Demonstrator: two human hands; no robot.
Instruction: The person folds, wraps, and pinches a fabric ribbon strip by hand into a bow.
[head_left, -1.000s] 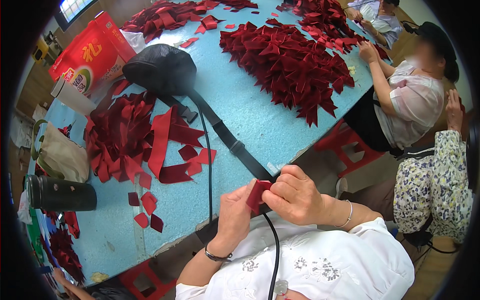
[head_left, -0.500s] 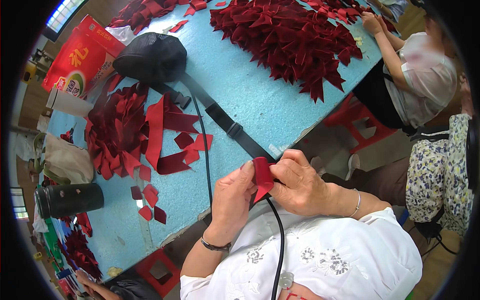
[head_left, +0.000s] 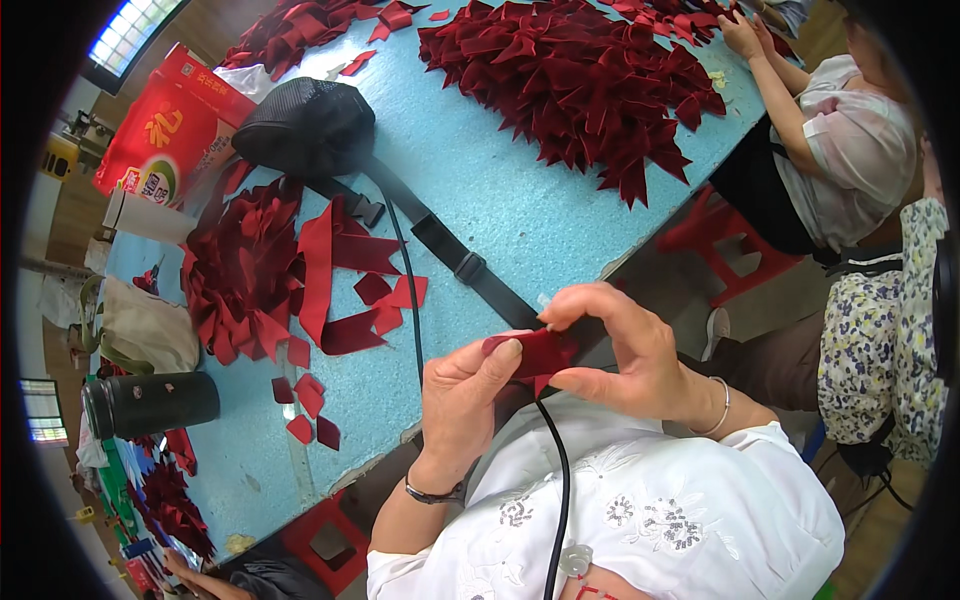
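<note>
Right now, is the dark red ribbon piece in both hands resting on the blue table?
No, the dark red ribbon piece is pinched between the left hand and right hand, held off the blue table, past its edge.

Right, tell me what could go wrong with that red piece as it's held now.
Both hands, left hand and right hand, pinch the red fabric piece off the table edge over the lap, so a slip would likely drop it toward the floor. The black cable hangs right under the piece and might snag a finger. The loose red scraps near the edge could get knocked off by an elbow.
</note>
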